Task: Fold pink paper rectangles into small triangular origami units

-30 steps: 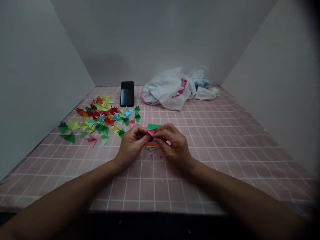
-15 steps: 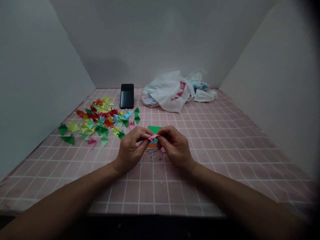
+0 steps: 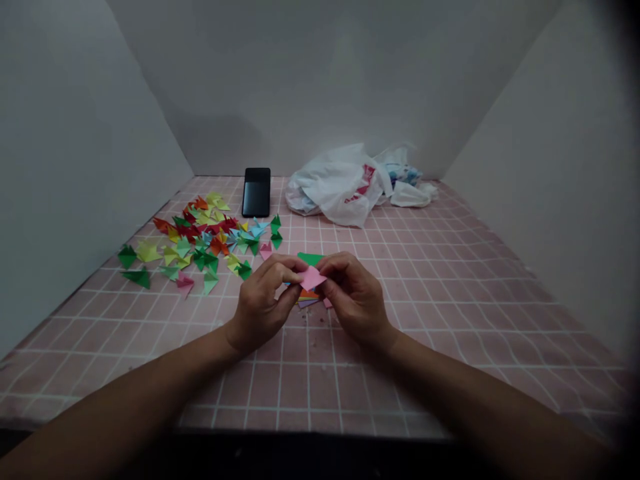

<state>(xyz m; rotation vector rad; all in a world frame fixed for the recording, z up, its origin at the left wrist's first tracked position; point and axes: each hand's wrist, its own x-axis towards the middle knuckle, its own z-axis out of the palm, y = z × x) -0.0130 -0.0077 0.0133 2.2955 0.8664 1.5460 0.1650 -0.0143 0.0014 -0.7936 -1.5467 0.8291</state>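
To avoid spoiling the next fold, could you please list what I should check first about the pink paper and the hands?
1. Pink paper pinched between both hands, above the table: ok.
2. Left hand grips its left side: ok.
3. Right hand grips its right side: ok.
4. Creases aligned: cannot tell, the hands hide them.
5. Paper stack lies beneath the hands: ok.
6. Folded triangles lie apart, to the left: ok.

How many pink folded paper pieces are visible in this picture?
3. The held pink piece is pinched between left hand and right hand; the front pink piece lies at the near edge of the pile; the right pink piece at its right edge. More may be hidden.
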